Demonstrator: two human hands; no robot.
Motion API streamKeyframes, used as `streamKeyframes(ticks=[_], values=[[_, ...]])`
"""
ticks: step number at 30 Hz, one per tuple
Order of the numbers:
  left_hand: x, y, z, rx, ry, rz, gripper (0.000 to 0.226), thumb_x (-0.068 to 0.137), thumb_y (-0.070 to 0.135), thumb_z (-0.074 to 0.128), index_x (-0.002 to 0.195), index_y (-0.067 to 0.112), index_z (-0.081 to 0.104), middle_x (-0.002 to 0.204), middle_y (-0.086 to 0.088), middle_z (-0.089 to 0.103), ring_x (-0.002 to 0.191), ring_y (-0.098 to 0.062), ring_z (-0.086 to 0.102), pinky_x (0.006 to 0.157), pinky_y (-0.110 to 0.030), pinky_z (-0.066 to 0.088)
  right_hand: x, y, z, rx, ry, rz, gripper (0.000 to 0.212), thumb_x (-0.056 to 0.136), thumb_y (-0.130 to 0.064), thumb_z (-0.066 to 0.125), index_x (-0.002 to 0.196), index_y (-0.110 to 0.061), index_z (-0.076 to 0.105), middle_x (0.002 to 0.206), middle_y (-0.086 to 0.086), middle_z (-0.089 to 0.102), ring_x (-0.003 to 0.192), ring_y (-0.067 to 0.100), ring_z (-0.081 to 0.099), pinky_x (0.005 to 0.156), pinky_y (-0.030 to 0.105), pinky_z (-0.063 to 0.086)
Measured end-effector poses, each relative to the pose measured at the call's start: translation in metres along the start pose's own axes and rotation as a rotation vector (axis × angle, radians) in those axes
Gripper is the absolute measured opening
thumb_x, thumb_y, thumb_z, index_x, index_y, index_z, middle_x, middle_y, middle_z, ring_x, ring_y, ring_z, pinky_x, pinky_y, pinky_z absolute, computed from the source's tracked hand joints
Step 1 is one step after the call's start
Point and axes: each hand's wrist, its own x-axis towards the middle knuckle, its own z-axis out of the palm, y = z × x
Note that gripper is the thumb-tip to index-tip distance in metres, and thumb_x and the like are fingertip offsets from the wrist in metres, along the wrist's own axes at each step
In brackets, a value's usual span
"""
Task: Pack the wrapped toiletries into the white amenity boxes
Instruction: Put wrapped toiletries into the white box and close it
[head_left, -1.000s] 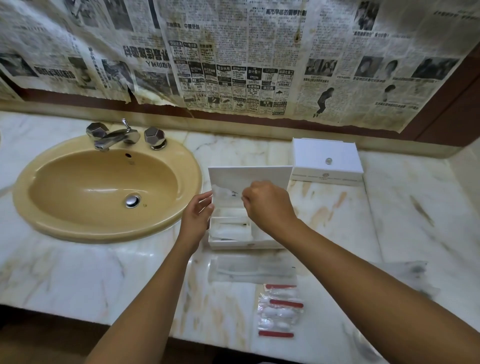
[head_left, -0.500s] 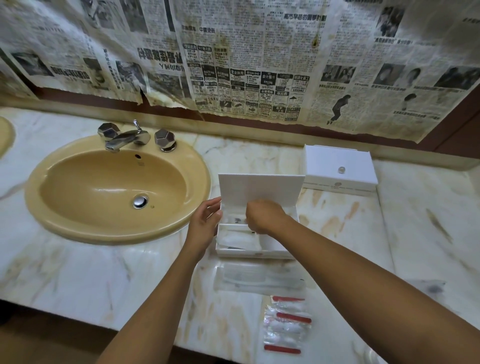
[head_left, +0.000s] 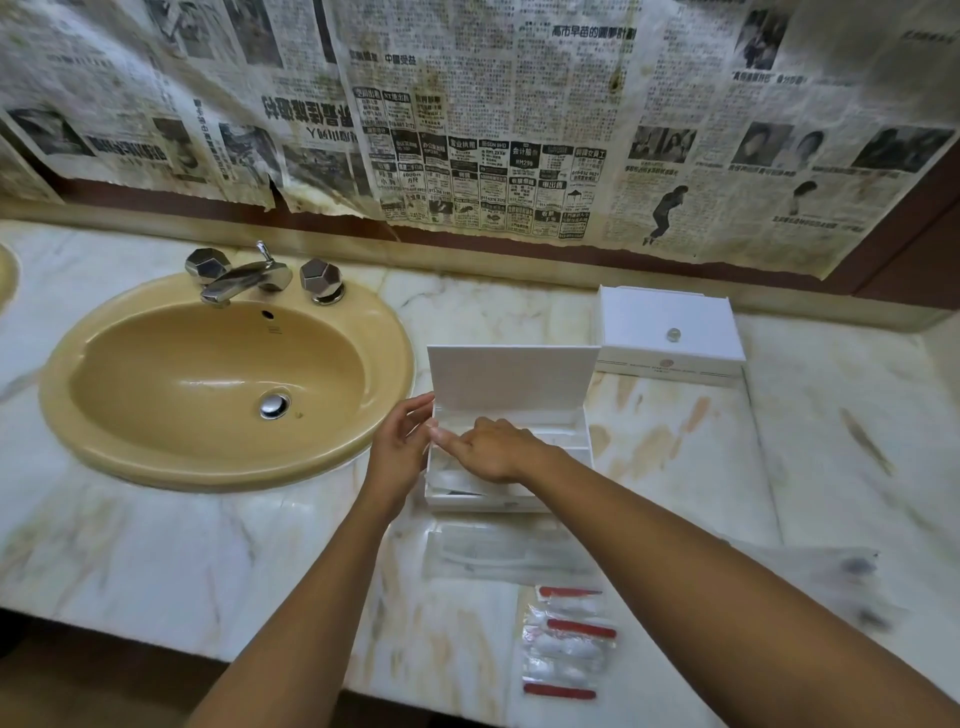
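Two hands at an open white amenity box on a marble counter beside a sink.

We see the right hand (head_left: 493, 449) has dropped from lid height into the open box (head_left: 506, 457), fingers loosely curled, pressing a clear wrapped packet (head_left: 467, 475) flat inside; we cannot tell whether it grips it; the left hand (head_left: 400, 449) stays at the box's left wall, fingers straight and relaxed; the packet's long axis runs left to right, along the box; the lid (head_left: 511, 376) stands upright behind; a closed box (head_left: 670, 330) sits behind to the right; a long wrapped packet (head_left: 498, 553) lies just in front, red-edged sachets (head_left: 569, 644) nearer us; the yellow sink (head_left: 223, 379) lies left.
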Motion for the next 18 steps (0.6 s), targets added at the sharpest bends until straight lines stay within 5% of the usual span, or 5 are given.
streamKeyframes(ticks=[3, 7, 10, 14, 18], values=[[-0.001, 0.001, 0.000, 0.001, 0.004, -0.007, 0.027, 0.097, 0.011, 0.055, 0.120, 0.023, 0.060, 0.110, 0.014, 0.066, 0.088, 0.009, 0.063, 0.061, -0.016, 0.046, 0.002, -0.001, 0.002, -0.013, 0.041, 0.014, 0.078, 0.089, -0.074, 0.012, 0.134, -0.026, 0.055, 0.139, 0.010, 0.045, 0.131, 0.030, 0.036, 0.104, 0.047, 0.029], [-0.001, 0.001, 0.001, -0.007, 0.008, -0.003, 0.028, 0.097, 0.010, 0.055, 0.122, 0.021, 0.059, 0.110, 0.011, 0.064, 0.086, 0.013, 0.061, 0.060, -0.016, 0.046, -0.019, 0.002, 0.011, -0.165, 0.389, -0.124, 0.044, 0.096, -0.046, 0.044, 0.129, -0.019, 0.057, 0.127, 0.007, 0.054, 0.120, 0.026, 0.046, 0.099, 0.042, 0.035], [-0.001, 0.000, 0.002, -0.005, 0.009, 0.001, 0.027, 0.097, 0.012, 0.055, 0.122, 0.021, 0.059, 0.110, 0.015, 0.063, 0.087, 0.017, 0.060, 0.068, -0.022, 0.046, -0.045, 0.001, 0.017, -0.148, 0.517, -0.245, 0.035, 0.095, -0.033, 0.050, 0.125, -0.018, 0.059, 0.118, 0.005, 0.058, 0.110, 0.025, 0.053, 0.092, 0.038, 0.040], [0.000, -0.002, 0.003, -0.001, 0.021, -0.008, 0.027, 0.097, 0.010, 0.054, 0.123, 0.020, 0.058, 0.108, 0.013, 0.062, 0.077, 0.018, 0.059, 0.061, -0.017, 0.047, -0.075, 0.006, 0.031, -0.177, 0.496, -0.301, 0.029, 0.092, -0.031, 0.051, 0.113, -0.017, 0.065, 0.108, 0.004, 0.063, 0.097, 0.026, 0.060, 0.078, 0.036, 0.049], [0.000, -0.002, 0.003, 0.023, 0.029, 0.001, 0.026, 0.097, 0.013, 0.055, 0.120, 0.025, 0.060, 0.106, 0.016, 0.064, 0.076, 0.009, 0.058, 0.057, -0.015, 0.043, -0.083, 0.021, 0.057, -0.279, 0.293, -0.218, 0.031, 0.088, -0.031, 0.056, 0.114, -0.015, 0.062, 0.112, 0.007, 0.060, 0.099, 0.031, 0.060, 0.078, 0.036, 0.047]])
